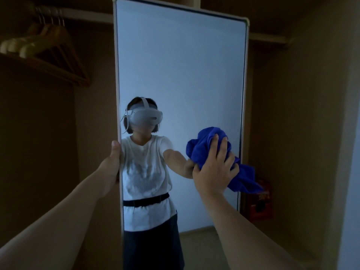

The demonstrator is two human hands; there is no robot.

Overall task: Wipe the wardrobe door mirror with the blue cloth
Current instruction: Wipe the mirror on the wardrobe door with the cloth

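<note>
A tall mirror [181, 65] in a pale frame fills the middle of the view, on an open wardrobe door. My left hand [112, 162] grips the door's left edge at mid height, thumb on the front. My right hand [216, 166] presses a bunched blue cloth [204, 145] against the glass near the mirror's right edge, fingers spread and curled over it. A loose tail of the cloth hangs past the frame to the right. The glass reflects a person in a white top and a headset.
Wooden hangers [44, 47] hang on a rail at the upper left inside the dark wardrobe. A red box [261, 199] sits low at the right behind the door. Brown wardrobe walls stand on both sides.
</note>
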